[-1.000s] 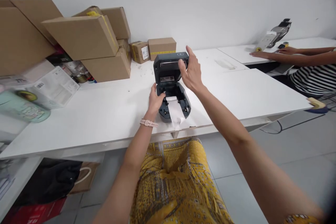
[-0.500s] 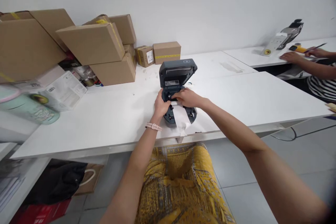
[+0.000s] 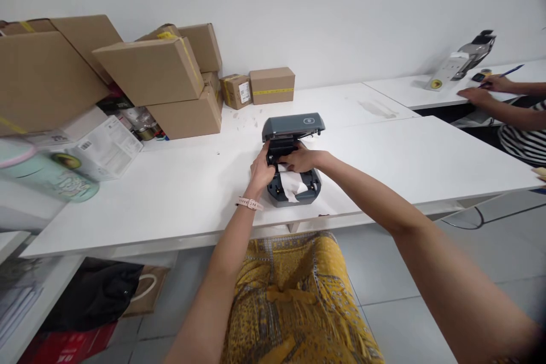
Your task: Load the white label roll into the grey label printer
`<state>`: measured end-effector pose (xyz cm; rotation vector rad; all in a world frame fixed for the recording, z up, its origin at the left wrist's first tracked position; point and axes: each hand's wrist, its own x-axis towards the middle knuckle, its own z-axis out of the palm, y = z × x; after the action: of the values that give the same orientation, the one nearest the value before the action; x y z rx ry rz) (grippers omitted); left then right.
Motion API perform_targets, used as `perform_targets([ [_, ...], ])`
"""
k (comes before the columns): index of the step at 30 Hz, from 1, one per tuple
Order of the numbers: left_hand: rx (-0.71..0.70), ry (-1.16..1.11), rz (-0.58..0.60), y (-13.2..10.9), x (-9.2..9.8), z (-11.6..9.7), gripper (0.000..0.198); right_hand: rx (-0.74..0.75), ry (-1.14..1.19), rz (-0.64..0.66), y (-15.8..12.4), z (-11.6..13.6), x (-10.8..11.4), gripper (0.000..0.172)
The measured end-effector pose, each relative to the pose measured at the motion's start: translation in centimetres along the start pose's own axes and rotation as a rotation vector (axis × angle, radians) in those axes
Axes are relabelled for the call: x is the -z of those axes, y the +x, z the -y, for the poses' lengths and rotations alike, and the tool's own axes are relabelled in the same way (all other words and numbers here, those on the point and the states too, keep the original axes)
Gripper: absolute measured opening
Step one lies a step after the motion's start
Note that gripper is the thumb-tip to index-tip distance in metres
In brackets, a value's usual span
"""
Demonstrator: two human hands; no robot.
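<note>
Nearest is the wearer's yellow patterned clothing (image 3: 298, 290), with a brown paper bag (image 3: 150, 290) below the table at the left. At the front edge of the white table (image 3: 187, 187) stands a dark grey machine (image 3: 305, 198), its hinged lid (image 3: 292, 126) tilted partway open. A white paper strip (image 3: 292, 185) runs forward out of its well, crumpled at the loose end and lying over the front part of the body. The left hand (image 3: 259, 170) (a pale pink watch strap (image 3: 249, 203) circles that wrist) grips the machine's left side, thumb hooked over the rim. The right hand (image 3: 302, 159) reaches in from the right beneath the lid, fingers bent toward the inner left wall; its fingertips are partly hidden, so whether they pinch anything I cannot tell. Off to the left are a mint-green bottle (image 3: 63, 179) and a white printed box (image 3: 108, 148), with stacked cartons (image 3: 147, 71) behind them. Two smaller cardboard boxes (image 3: 272, 90) sit side by side near the wall (image 3: 333, 23). Far right, a co-worker's hand (image 3: 500, 84) holds a blue pen (image 3: 512, 70), near a white upright box (image 3: 447, 71) and a black-capped bottle (image 3: 478, 48).
</note>
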<state>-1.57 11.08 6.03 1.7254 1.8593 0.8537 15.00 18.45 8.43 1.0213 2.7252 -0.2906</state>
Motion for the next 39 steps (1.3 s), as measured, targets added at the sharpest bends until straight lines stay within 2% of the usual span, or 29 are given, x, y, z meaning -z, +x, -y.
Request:
perform_targets([
  [6, -0.045, 0.161, 0.086, 0.7, 1.5, -0.1, 0.109, 0.026, 0.046, -0.037, 0.1, 0.0, 0.7, 0.060],
  [9, -0.049, 0.218, 0.111, 1.1, 1.6, 0.0, 0.109, 0.130, 0.207, -0.108, -2.8, -0.9, 1.3, 0.059],
  [11, -0.047, 0.232, 0.124, 1.3, 1.7, 0.0, 0.110, 0.240, 0.469, -0.218, -6.2, -1.9, 1.0, 0.058],
  [13, -0.040, 0.234, 0.136, 1.3, 1.7, 0.0, 0.112, 0.270, 0.749, -0.354, -9.8, -3.1, -0.3, 0.058],
  [15, -0.031, 0.235, 0.141, 1.3, 1.8, -0.1, 0.112, 0.229, 1.001, -0.442, -12.7, -4.4, -2.5, 0.057],
  [18, -0.043, 0.238, 0.134, 1.3, 1.7, 0.0, 0.110, 0.123, 1.284, -0.627, -14.6, -6.1, -6.6, 0.060],
  [20, -0.049, 0.239, 0.126, 1.4, 1.6, 0.1, 0.109, -0.006, 1.366, -0.720, -14.2, -6.8, -9.1, 0.063],
  [23, -0.053, 0.247, 0.116, 1.6, 1.4, 0.3, 0.109, -0.175, 1.364, -0.778, -12.1, -7.5, -11.9, 0.062],
  [27, -0.061, 0.251, 0.109, 1.7, 1.4, 0.4, 0.109, -0.233, 1.307, -0.799, -9.5, -8.3, -13.6, 0.056],
  [30, -0.057, 0.228, 0.102, 1.7, 1.5, 0.3, 0.110, -0.217, 1.277, -0.744, -9.4, -9.0, -13.7, 0.056],
  [33, -0.046, 0.195, 0.099, 1.6, 1.6, 0.1, 0.111, -0.192, 1.297, -0.664, -10.5, -10.1, -13.2, 0.068],
  [36, 0.003, 0.174, 0.130, 1.7, 1.8, -0.1, 0.110, -0.258, 1.298, -0.695, -10.7, -11.7, -11.8, 0.074],
  [39, 0.031, 0.173, 0.156, 1.9, 1.9, -0.1, 0.110, -0.308, 1.249, -0.740, -9.0, -13.3, -9.5, 0.086],
])
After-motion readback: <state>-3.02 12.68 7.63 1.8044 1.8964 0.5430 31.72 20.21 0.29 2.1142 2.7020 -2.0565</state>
